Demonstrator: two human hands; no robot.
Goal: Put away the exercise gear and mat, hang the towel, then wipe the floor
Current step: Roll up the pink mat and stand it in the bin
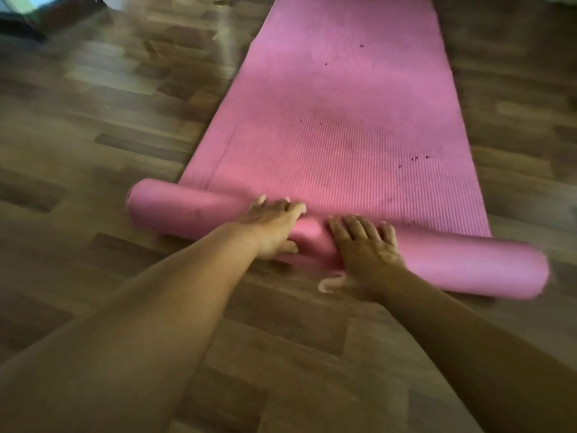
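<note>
Both my bare forearms reach out over the wooden floor. My left hand and right hand press flat, fingers spread, on the rolled near end of the pink yoga mat, which stretches away unrolled.

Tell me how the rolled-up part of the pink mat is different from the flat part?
The rolled part is a fat tube lying crosswise near the person; the flat part lies spread out on the wooden floor, stretching away. The left hand and right hand press on the rolled part; nothing touches the flat part. The flat part shows fine ribs and small dark specks; the rolled part looks smooth. Both are the same pink mat.
</note>
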